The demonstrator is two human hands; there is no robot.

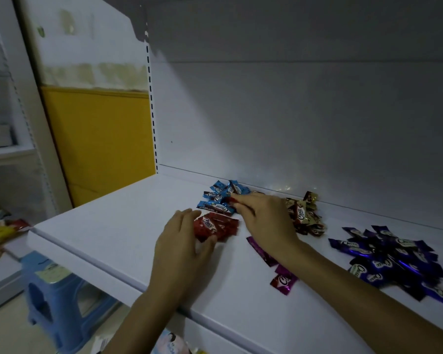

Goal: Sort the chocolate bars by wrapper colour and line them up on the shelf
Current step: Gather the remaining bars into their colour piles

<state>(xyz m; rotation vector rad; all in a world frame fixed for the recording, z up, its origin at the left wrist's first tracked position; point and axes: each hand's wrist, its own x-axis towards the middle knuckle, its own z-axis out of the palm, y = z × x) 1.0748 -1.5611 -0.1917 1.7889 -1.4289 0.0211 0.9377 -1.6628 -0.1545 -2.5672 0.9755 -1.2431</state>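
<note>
Red bars (pixel 216 226) sit mid-shelf (pixel 113 226), stacked, logo up, long axes roughly left-right. Light, crinkly, slippery foil, so I'd grip across the long edges, not the crimped ends. My left hand (pixel 182 241) is curled round that stack. My right hand (pixel 264 218) reaches onto the blue bars (pixel 220 200) near the back wall. Can't tell if it's pinching one.

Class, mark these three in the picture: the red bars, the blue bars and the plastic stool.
red bars (pixel 216 227), head view, on the top wrapper near its logo.
blue bars (pixel 216 207), head view, on the front bar's label.
plastic stool (pixel 62 290), head view, on its blue side.
</note>
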